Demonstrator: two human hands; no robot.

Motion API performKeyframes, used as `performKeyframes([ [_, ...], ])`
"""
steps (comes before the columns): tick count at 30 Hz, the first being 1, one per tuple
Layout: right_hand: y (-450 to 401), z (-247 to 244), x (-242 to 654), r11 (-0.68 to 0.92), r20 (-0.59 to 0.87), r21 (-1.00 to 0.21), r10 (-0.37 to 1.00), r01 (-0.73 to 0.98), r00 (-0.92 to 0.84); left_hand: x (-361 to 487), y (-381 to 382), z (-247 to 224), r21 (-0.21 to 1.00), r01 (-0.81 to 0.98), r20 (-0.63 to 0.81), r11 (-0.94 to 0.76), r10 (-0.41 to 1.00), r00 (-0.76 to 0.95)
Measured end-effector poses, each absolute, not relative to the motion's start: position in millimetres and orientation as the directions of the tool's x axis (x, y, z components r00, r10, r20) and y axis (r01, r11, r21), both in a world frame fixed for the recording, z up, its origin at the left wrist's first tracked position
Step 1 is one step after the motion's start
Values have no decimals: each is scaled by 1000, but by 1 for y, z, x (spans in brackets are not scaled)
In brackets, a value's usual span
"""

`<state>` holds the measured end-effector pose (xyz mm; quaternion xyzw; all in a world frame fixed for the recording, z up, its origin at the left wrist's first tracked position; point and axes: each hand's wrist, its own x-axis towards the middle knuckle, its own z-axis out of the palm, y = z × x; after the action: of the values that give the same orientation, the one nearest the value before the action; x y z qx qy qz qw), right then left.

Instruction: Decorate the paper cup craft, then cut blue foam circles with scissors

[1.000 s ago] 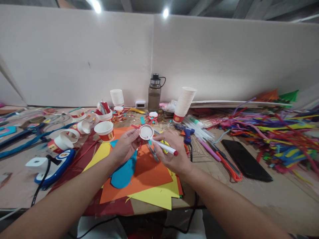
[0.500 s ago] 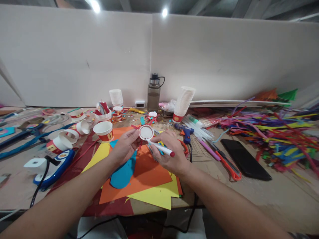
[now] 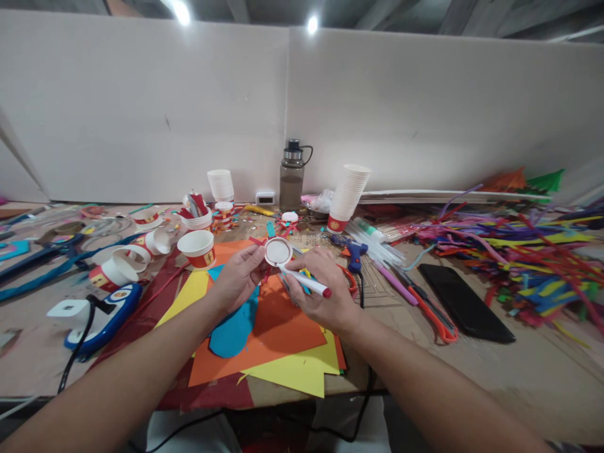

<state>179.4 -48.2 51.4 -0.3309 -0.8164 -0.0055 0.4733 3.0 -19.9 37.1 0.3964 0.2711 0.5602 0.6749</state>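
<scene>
Between my hands is a small paper cup [image 3: 278,251], its round white bottom with a red ring facing me and coloured strips sticking out around it. My left hand [image 3: 243,274] is closed on the cup's left side. In my right hand [image 3: 321,283] is a white marker [image 3: 304,280] with a red end, its tip at the cup's lower right rim. Beneath my hands lie orange paper [image 3: 283,333], yellow paper [image 3: 297,371] and a rounded blue paper piece [image 3: 233,333]. Fingers partly hide the cup's sides.
A white cup [image 3: 196,248] stands left of my hands, near a blue power strip [image 3: 106,321]. A glue gun [image 3: 355,253], scissors [image 3: 434,314] and a phone [image 3: 465,302] lie rightward. Behind are a bottle [image 3: 292,179], a cup stack [image 3: 349,195] and pipe cleaners [image 3: 528,251].
Both hands keep the same grip on the cup and the marker. The view has shifted only very slightly.
</scene>
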Motion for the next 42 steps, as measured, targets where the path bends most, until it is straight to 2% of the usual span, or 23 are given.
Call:
performKeyframes([
  [6,-50,55,180,777,780,-339,547,530,-303,3,-18,35,834,-549,83,59,969,231],
  [12,-43,52,184,683,708,-615,699,395,-106,2,-12,31,793,-600,16,105,981,193],
  [15,-36,48,185,644,667,-679,742,352,-71,3,-11,30,774,-616,-21,145,979,204],
  [25,-35,46,178,676,694,-652,715,343,-89,6,-13,31,749,-646,14,147,971,238],
  [31,-33,45,172,599,609,-767,792,229,-34,4,-6,24,769,-629,36,110,976,214],
  [35,-28,42,171,590,594,-794,804,148,-18,2,-3,22,783,-614,53,99,973,225],
  [42,-18,64,175,688,709,-660,704,303,-55,3,-7,28,717,-673,-33,182,973,228],
])
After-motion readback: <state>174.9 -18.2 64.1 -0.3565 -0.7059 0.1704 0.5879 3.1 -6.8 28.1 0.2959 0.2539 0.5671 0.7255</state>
